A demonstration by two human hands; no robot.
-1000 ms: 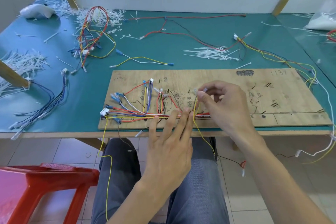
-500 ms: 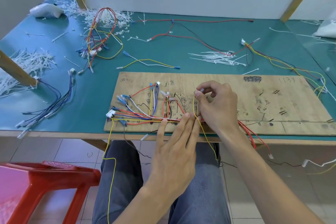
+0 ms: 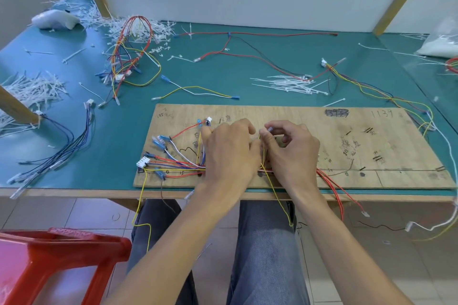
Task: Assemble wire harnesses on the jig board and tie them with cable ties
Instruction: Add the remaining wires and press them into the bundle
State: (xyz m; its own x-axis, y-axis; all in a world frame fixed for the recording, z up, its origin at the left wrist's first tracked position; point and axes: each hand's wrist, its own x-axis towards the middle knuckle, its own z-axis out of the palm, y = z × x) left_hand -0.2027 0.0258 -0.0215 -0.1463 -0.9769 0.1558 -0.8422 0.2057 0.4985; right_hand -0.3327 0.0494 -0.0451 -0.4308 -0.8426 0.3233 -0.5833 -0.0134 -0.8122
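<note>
Routing part done: wires (image 3: 173, 164) lie along the left half of the board (image 3: 371, 156), left hand (image 3: 228, 153) palm-down over them, its grip hidden, right hand (image 3: 292, 153) pinching the white tip of the yellow wire (image 3: 277, 195) mid-board; tying looks unstarted, loose ties (image 3: 290, 83) waiting on the table (image 3: 119, 131) behind.

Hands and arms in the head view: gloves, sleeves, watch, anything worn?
Nothing worn. The left hand and right hand are bare: no gloves, rings or watch visible. Both forearms are bare too, with no sleeve in frame.
</note>
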